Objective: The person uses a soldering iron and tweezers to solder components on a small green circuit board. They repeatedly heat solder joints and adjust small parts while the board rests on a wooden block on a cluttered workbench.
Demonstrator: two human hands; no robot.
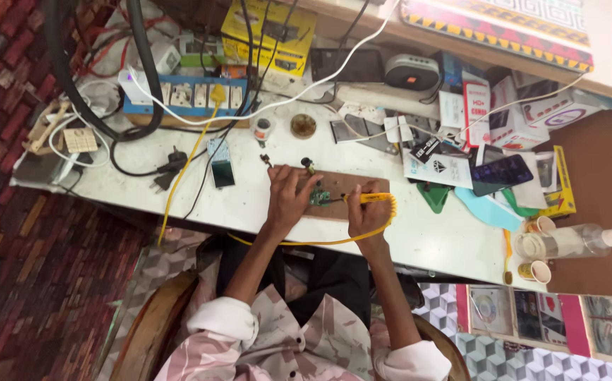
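On the brown wooden board (362,185), left hand (288,194) pinches the small green circuit board (319,197); right hand (366,213) grips a yellow-handled soldering iron (371,199), tip touching it

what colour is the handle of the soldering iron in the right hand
Yellow: the soldering iron handle and its cord are yellow, seen in the head view.
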